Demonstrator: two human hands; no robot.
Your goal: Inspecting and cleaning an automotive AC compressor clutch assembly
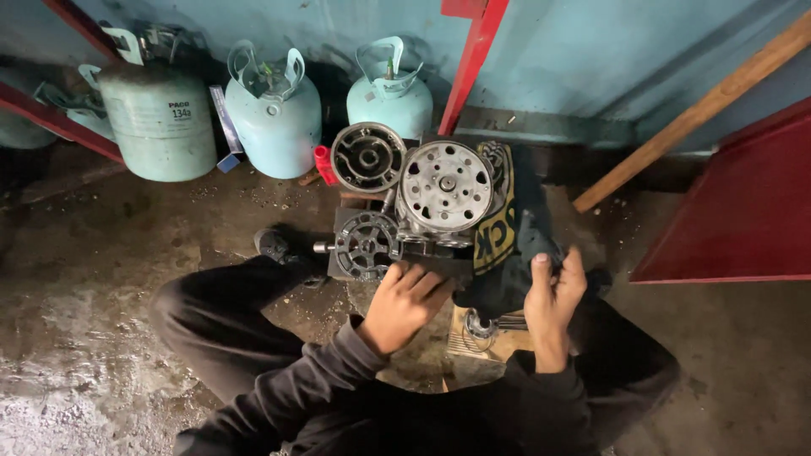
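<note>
Head view looks down on a person squatting on a stained concrete floor (101, 279), knees spread, so the work sits low between the legs and within easy reach of both arms. Three pale gas cylinders (272, 114) stand against the blue wall (591, 51), well behind the work and out of the way. Red frame pieces (473, 59) and a wooden batten (701, 105) lean on that wall.

A metal compressor (422, 241) lies on the floor with its round drilled plate (445, 186) facing up. Just beside it stand a pulley (367, 157) and a spoked disc (368, 244). A dark cloth (507, 219) with a yellow band drapes over the compressor's right side, seemingly covering or wiping it.

Left hand (404, 304) lies half curled, fingers pressed against the compressor's near edge, apparently steadying it; it grips nothing. Right hand (553, 291) is closed, pinching the cloth's edge between thumb and fingers.
</note>
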